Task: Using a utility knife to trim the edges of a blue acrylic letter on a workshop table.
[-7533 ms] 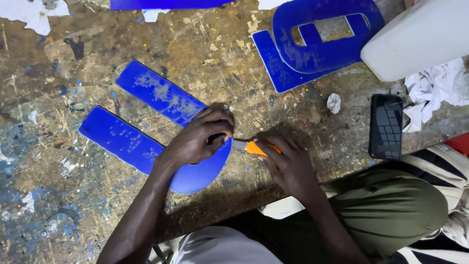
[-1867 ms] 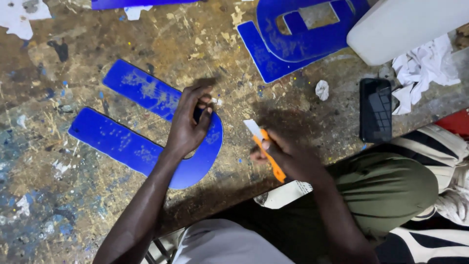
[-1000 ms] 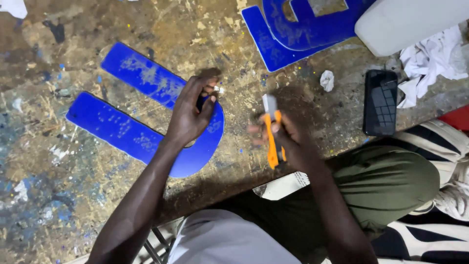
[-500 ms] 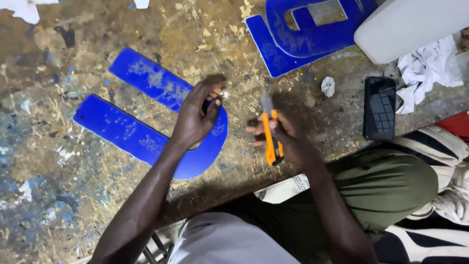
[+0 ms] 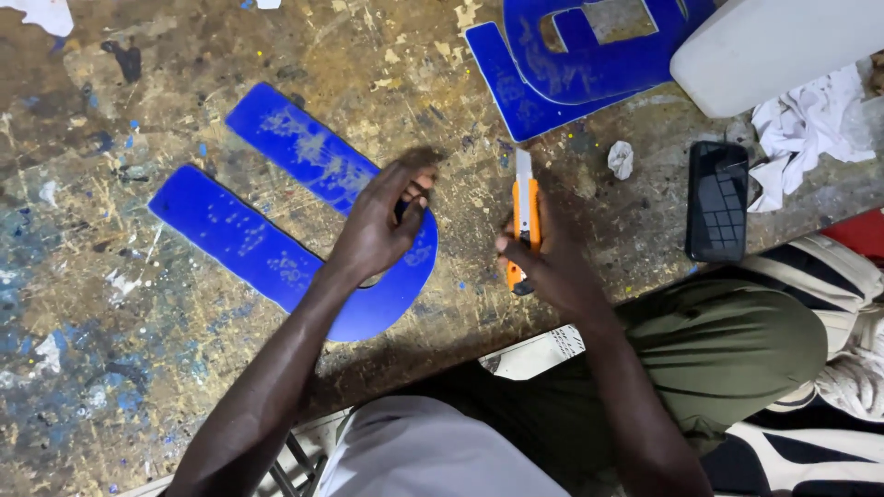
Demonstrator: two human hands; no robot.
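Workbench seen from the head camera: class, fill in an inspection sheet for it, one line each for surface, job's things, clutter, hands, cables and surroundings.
Surface: wooden workbench, scratched and flecked with blue and white paint.
Job's things: blue U-shaped cut-out lying flat; orange utility knife with its blade out, pointing away from the person.
Clutter: more blue cut-out letters stacked at the far edge; dark phone; white crumpled cloth; small paper wad; white container.
Hands: left hand rests on the U's curve, fingertips at its inner edge; right hand grips the knife, clear of the U.
Cables: nothing seen.
Surroundings: the person's olive trousers; striped fabric at lower right.
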